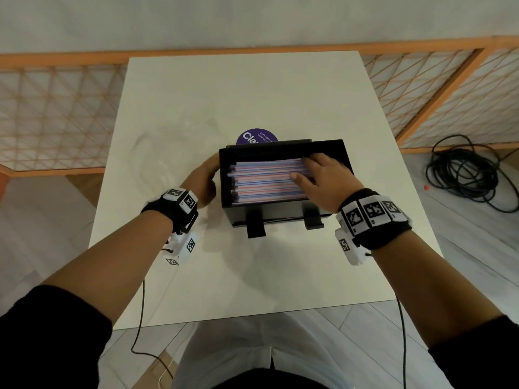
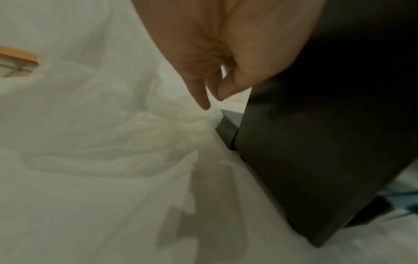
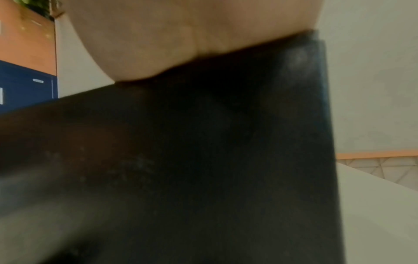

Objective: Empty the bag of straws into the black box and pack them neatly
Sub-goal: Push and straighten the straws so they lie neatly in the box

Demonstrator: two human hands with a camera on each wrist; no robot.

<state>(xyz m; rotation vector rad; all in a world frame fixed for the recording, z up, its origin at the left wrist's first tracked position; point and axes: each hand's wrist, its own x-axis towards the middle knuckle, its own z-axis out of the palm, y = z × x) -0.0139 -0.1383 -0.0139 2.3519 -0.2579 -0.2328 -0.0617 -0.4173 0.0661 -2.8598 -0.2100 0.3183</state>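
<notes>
The black box (image 1: 280, 213) stands mid-table, filled with a flat layer of pink, blue and white striped straws (image 1: 264, 181) lying left to right. My right hand (image 1: 314, 172) lies flat on the right end of the straws, fingers spread and straight. My left hand (image 1: 205, 181) presses its palm against the outside of the box's left wall. In the left wrist view the left hand (image 2: 226, 53) is beside the box's dark side (image 2: 328, 142), above a crumpled clear plastic bag (image 2: 158, 128) on the table. The right wrist view shows only my palm (image 3: 181, 35) on the box's rim (image 3: 203, 160).
A purple round label (image 1: 257, 136) peeks out behind the box. Two black brackets (image 1: 255, 226) jut from the box's front. The white table (image 1: 252, 276) ends near my body. A coil of black cable (image 1: 466, 175) lies on the floor at right.
</notes>
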